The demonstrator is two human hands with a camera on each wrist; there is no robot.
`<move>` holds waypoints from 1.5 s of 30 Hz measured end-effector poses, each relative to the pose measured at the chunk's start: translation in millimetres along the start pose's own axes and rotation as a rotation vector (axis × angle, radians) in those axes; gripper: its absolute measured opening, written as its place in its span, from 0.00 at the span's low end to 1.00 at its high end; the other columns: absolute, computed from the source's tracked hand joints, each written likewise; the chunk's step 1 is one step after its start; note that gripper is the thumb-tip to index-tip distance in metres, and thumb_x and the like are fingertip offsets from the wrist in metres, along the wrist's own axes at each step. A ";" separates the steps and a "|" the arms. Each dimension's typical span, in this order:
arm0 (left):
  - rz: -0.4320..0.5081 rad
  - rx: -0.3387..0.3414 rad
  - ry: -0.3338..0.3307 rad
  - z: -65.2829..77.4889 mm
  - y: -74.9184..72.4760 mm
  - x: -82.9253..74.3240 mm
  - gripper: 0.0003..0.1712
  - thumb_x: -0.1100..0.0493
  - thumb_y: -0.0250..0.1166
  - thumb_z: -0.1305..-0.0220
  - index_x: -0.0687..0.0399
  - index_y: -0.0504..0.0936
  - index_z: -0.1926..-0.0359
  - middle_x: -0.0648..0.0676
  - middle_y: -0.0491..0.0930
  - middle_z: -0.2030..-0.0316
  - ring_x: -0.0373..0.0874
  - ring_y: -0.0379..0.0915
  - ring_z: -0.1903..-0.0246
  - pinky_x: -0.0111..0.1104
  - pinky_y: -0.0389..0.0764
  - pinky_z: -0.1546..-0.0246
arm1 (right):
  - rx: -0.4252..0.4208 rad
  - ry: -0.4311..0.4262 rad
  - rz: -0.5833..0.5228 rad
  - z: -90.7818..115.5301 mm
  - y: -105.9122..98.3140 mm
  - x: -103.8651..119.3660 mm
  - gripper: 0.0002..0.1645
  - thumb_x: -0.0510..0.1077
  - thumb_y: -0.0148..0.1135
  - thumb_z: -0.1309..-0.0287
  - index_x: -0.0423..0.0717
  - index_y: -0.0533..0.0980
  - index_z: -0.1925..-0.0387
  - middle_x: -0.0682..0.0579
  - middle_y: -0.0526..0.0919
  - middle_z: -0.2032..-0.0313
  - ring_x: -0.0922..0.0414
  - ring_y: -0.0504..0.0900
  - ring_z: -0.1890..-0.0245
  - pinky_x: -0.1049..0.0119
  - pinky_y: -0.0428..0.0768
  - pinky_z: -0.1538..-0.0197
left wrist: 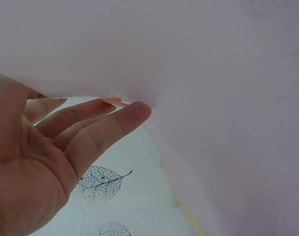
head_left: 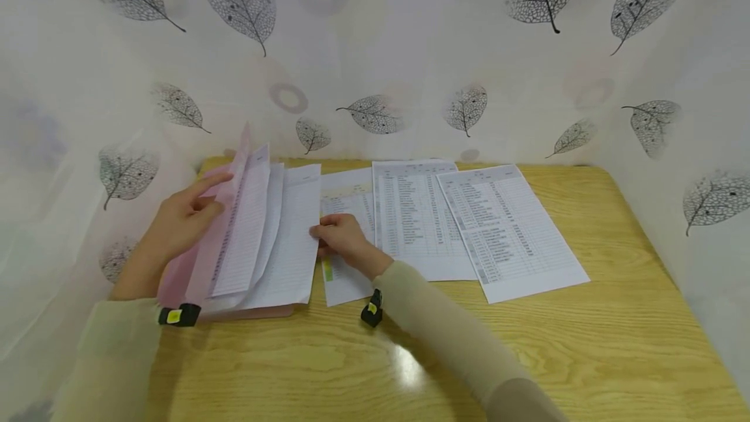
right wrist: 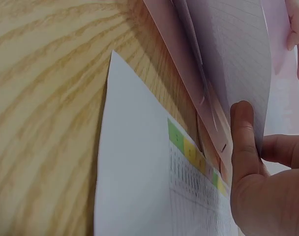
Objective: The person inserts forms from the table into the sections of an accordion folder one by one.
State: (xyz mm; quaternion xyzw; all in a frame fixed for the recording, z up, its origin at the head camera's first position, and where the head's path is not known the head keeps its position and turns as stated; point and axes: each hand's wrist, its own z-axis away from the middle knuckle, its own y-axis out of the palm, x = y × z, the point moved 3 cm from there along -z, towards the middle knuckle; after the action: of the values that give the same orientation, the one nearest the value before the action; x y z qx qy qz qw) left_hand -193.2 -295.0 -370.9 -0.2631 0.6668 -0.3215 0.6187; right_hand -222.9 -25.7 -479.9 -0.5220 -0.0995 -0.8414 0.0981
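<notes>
On the left, a pink folder (head_left: 234, 312) stands with its cover raised and several printed sheets fanned inside. My left hand (head_left: 186, 217) holds up the thin pink cover (left wrist: 228, 98) near its edge. The thumb presses a dimple into it in the left wrist view; the other fingertips are partly hidden at the edge. My right hand (head_left: 346, 238) pinches the right edge of a printed sheet (head_left: 295, 239) between thumb and fingers. Beneath that hand lies a sheet with a coloured table (right wrist: 134, 162).
Two more printed sheets lie to the right, a middle sheet (head_left: 418, 220) and a tilted right sheet (head_left: 512, 233), their edges overlapping. The wooden table (head_left: 281, 370) has a leaf-patterned curtain (head_left: 410, 51) behind it and at both sides.
</notes>
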 end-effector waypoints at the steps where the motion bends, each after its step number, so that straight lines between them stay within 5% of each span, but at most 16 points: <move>1: 0.004 -0.002 0.003 0.3 -0.1 -0.4 0.30 0.56 0.53 0.21 0.44 0.68 0.21 0.71 0.68 0.26 0.62 0.77 0.46 0.24 0.71 0.62 | 0.003 0.002 0.005 0.6 1.9 0.7 0.24 0.37 0.67 0.34 0.29 0.78 0.41 0.40 0.89 0.56 0.60 0.84 0.70 0.72 0.83 0.70; 16: 0.009 0.000 0.001 2.0 -1.5 -2.2 0.31 0.55 0.53 0.21 0.41 0.67 0.21 0.68 0.68 0.26 0.64 0.76 0.42 0.23 0.71 0.61 | 0.048 0.004 -0.085 -4.1 28.6 -7.3 0.16 0.35 0.67 0.34 0.30 0.83 0.47 0.35 0.90 0.65 0.58 0.86 0.77 0.61 0.89 0.66; 26: -0.002 -0.008 -0.003 2.5 -1.4 -2.8 0.31 0.56 0.53 0.21 0.41 0.67 0.21 0.67 0.69 0.26 0.58 0.76 0.47 0.25 0.71 0.62 | 0.075 0.009 -0.141 -2.6 40.1 -6.0 0.11 0.35 0.66 0.33 0.30 0.84 0.53 0.47 0.84 0.80 0.58 0.84 0.82 0.61 0.88 0.70; 34: 0.021 -0.007 0.003 1.9 -0.4 -2.1 0.32 0.58 0.53 0.22 0.42 0.67 0.20 0.70 0.67 0.25 0.71 0.74 0.35 0.21 0.69 0.62 | 0.061 0.005 -0.161 -5.2 46.4 -8.5 0.06 0.34 0.66 0.34 0.32 0.83 0.59 0.47 0.82 0.82 0.57 0.83 0.85 0.63 0.86 0.75; 42: 0.018 -0.011 -0.003 1.5 -1.4 -1.4 0.32 0.58 0.53 0.22 0.42 0.67 0.20 0.71 0.73 0.31 0.66 0.76 0.39 0.24 0.70 0.63 | 0.059 0.029 -0.100 -2.1 43.0 -9.1 0.06 0.36 0.67 0.33 0.35 0.83 0.60 0.47 0.83 0.81 0.57 0.83 0.85 0.63 0.86 0.75; 45: 0.018 -0.018 -0.001 1.8 -2.8 -1.5 0.32 0.58 0.54 0.22 0.41 0.67 0.20 0.71 0.77 0.35 0.54 0.77 0.45 0.26 0.71 0.64 | 0.071 0.039 -0.090 2.4 37.7 -8.4 0.04 0.37 0.66 0.33 0.37 0.82 0.62 0.47 0.83 0.81 0.57 0.83 0.85 0.64 0.85 0.76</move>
State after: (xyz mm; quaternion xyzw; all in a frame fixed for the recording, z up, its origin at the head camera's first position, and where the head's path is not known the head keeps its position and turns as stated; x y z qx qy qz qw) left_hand -191.4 -295.9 -367.9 -0.2629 0.6718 -0.3099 0.6193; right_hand -207.1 -60.8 -484.0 -0.4968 -0.1508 -0.8508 0.0808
